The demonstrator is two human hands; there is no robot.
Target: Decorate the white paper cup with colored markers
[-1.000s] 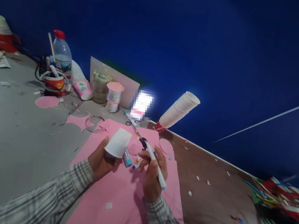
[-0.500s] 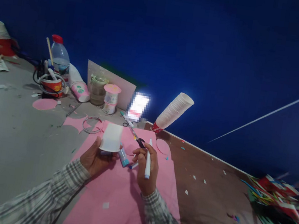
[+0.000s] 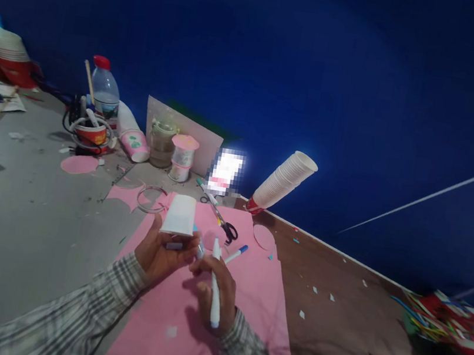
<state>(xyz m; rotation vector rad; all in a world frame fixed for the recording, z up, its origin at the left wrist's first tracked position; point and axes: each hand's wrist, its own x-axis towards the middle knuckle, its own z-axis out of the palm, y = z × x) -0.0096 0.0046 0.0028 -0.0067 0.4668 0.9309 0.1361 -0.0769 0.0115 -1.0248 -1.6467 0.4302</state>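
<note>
We grip the inverted paper cup (image 3: 180, 215) from below with our left hand (image 3: 161, 257), apparently leaving its sides exposed, while our right hand (image 3: 224, 295) clasps a white marker (image 3: 215, 296).

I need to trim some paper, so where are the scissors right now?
Just below the middle of the head view, the scissors lie with their black handles on the pink paper, beyond the right hand and the blue-capped marker.

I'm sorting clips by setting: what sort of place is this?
Probably a paper-craft workspace: black-handled metal scissors lie on a large pink sheet, and the left hand holds a tapered white paper cup.
</note>
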